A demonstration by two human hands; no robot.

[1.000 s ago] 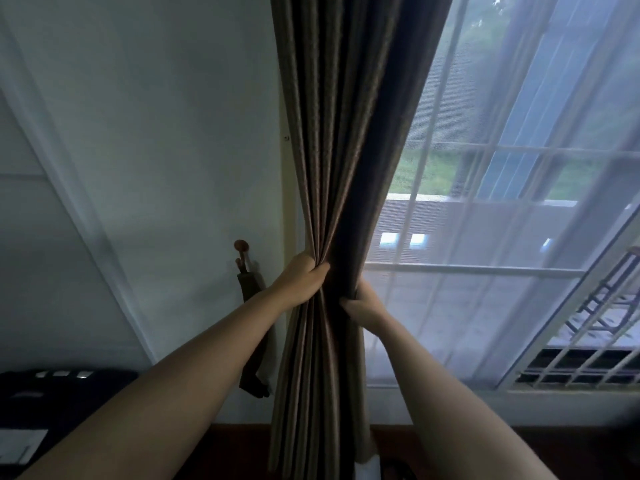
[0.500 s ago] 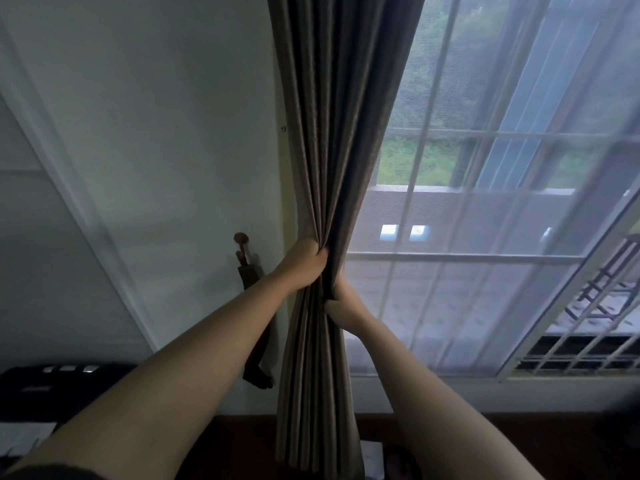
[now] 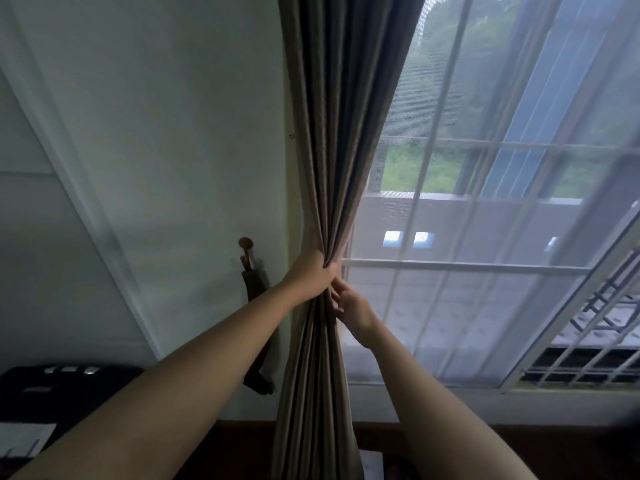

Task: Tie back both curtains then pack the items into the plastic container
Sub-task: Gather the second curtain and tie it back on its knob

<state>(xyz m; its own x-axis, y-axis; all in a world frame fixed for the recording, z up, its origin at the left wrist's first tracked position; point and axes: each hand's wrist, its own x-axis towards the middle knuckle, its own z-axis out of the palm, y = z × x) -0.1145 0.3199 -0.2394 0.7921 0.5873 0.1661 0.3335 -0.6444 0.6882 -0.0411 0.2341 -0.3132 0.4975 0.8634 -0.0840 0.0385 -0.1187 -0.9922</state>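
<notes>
A brown pleated curtain (image 3: 332, 140) hangs at the window's left edge, gathered into a narrow bunch. My left hand (image 3: 311, 271) grips the bunch tightly at its waist. Just below and to the right, my right hand (image 3: 349, 306) touches the curtain's right edge with its fingers against the folds. On the wall to the left, a round-headed hook (image 3: 246, 245) carries a dark tieback strap (image 3: 258, 327) that hangs loose behind my left forearm.
A sheer white curtain (image 3: 502, 237) covers the window to the right. A dark case (image 3: 65, 386) and a white sheet (image 3: 20, 441) lie at the lower left. Dark wooden furniture sits below the curtain.
The curtain has been squeezed into a tighter bunch. My right hand has moved left and up, close under my left hand, and its hold on the folds has loosened.
</notes>
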